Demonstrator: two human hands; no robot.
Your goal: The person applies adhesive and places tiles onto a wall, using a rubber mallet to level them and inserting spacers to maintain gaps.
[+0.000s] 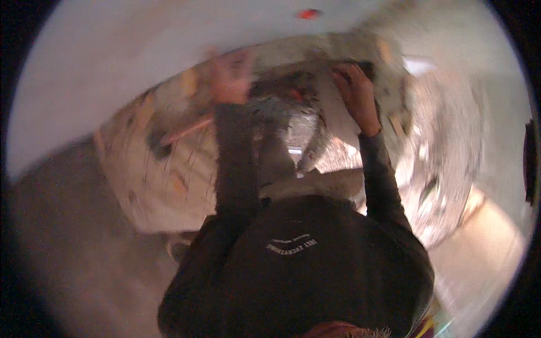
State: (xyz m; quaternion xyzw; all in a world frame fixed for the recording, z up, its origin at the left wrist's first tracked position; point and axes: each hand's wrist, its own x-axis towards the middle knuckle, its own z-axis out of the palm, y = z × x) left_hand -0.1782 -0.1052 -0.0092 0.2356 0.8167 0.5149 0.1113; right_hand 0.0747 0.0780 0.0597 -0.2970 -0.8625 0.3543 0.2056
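My left hand (231,78) is raised over the far side of a cluttered wooden worktable (186,208), its fingers smeared by motion. Opposite it, my right hand (357,94) has its fingers bent down at the upper end of a pale flat piece (337,107); what they grip, if anything, is hidden. Between the hands sits a dark, blurred mass with a small red part (296,94). A hammer-like tool with a reddish handle (189,129) and dark head lies left of my left forearm, partly covered by it.
Small wooden pieces (179,183) and thin dark bits lie scattered on the table's left part. A pale wall (129,67) with an orange-red spot (308,14) rises behind. Light, streaky debris (442,152) spreads on the right.
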